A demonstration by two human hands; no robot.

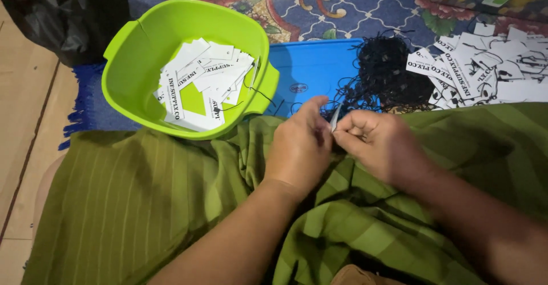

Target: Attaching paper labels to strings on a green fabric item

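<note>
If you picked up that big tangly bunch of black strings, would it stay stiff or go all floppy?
Probably floppy: the tangled heap of thin black strings lies in loose loops on the blue plastic tray. Likely light, since the strands are fine. Snarled strands may drag neighbours and nearby white paper tags along.

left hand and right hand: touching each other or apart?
Touching. The head view shows the left hand and right hand meeting at the fingertips, pinching a small white tag between them, with no visible gap.
</note>
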